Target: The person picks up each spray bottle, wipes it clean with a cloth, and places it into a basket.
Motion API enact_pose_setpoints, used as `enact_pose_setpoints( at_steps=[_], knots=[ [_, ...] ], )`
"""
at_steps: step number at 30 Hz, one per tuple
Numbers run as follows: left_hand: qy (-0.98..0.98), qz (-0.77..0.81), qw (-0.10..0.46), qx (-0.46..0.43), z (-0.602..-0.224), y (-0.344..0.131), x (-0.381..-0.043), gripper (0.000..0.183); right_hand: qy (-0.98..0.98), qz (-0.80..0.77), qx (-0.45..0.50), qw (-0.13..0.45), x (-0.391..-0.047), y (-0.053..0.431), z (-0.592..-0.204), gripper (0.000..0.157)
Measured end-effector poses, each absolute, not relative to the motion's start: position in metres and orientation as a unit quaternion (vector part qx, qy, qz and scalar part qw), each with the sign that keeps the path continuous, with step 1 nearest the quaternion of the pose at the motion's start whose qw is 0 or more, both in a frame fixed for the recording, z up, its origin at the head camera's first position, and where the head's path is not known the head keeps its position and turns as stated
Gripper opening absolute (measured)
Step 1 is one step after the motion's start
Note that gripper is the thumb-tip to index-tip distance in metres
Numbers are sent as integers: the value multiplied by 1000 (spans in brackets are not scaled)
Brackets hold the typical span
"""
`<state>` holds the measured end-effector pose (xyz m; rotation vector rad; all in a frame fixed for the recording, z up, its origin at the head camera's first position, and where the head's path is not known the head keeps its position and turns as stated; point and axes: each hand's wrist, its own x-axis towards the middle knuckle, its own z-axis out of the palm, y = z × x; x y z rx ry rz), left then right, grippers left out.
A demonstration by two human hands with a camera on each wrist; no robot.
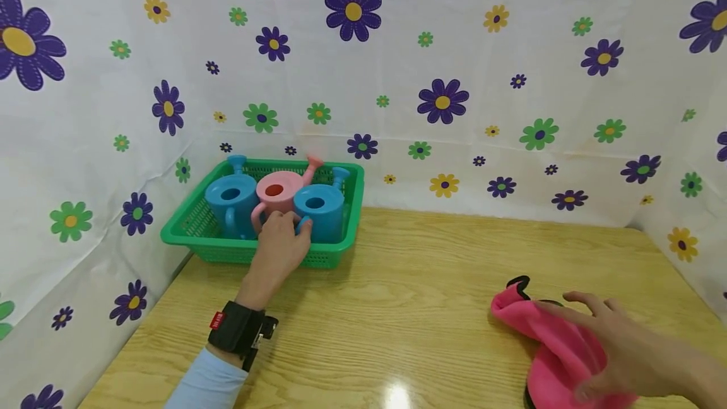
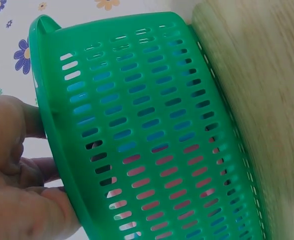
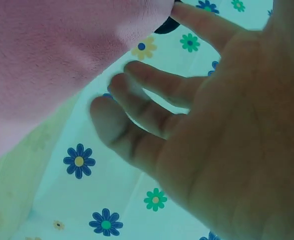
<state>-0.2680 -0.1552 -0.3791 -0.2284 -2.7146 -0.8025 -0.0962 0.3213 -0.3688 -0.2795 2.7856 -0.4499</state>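
Note:
In the head view, my left hand [image 1: 281, 238] reaches over the front rim of a green plastic basket [image 1: 255, 251]. Its thumb and fingers pinch the handle of the right-hand blue watering can [image 1: 326, 219]. Beside that can stand a pink watering can [image 1: 278, 182] and another blue watering can [image 1: 230, 197], all upright with spouts toward the back. My right hand [image 1: 636, 346] is spread over a crumpled pink cloth piece with black edging [image 1: 559, 346]. From the right wrist, its index fingertip touches the edge of the fuzzy pink fabric [image 3: 62, 60], the other fingers apart from it.
The wooden table [image 1: 409, 283] has the basket at its back left and the pink cloth at its front right. A white flower-printed sheet [image 1: 397, 68] hangs behind and along both sides, close to the basket.

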Motion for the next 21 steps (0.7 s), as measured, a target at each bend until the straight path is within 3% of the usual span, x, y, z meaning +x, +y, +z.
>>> enact_pose_setpoints(
  at_steps=[7,11,13,17,19,21],
  knots=[
    [-943,-269,171,-98,-379,-151,-269,39,942,-213,-130,223,-89,320,-376,107],
    [-944,-263,169,-105,-379,-150,-268,43,945,-213,-135,206,-100,312,-388,101],
    [-945,-263,163,-103,-379,-151,-267,42,956,-198,-135,166,-108,308,-395,94],
    [-943,-270,163,-110,-382,-154,-267,37,977,-136,-163,0,-120,310,-410,84],
    [-937,-272,184,-122,-386,-157,-261,38,980,-97,-158,-72,-123,316,-417,79],
    [-922,-266,241,-146,-391,-161,-247,38,983,-76,-133,-99,-121,322,-422,76]
  ],
)
